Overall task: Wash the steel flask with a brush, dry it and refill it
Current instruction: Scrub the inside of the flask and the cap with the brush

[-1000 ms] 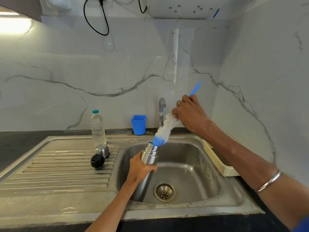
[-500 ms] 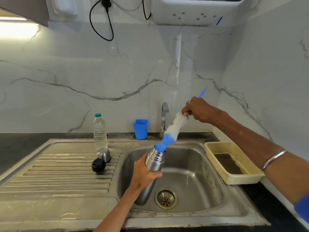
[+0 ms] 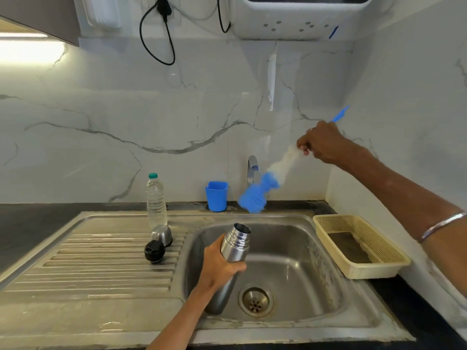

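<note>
Left grip (image 3: 219, 267) holds 1 flask (image 3: 233, 245); right grip (image 3: 322, 145) holds 1 brush (image 3: 262, 190); 2 caps (image 3: 161, 234) nearby.

Your left hand (image 3: 218, 267) grips the steel flask (image 3: 231, 258) tilted over the sink (image 3: 326, 281), mouth open. Your right hand (image 3: 322, 145) holds the brush (image 3: 262, 188) above it, bristles clear of the flask. Two caps (image 3: 158, 245) sit on the drainboard (image 3: 101, 263) beside a water bottle (image 3: 156, 202).

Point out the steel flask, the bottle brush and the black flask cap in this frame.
steel flask (image 3: 236, 245): head view, on its ribbed neck above the gripping hand.
bottle brush (image 3: 255, 197): head view, on the blue bristle tip, blurred.
black flask cap (image 3: 154, 251): head view, on its top, lying on the drainboard.
</note>
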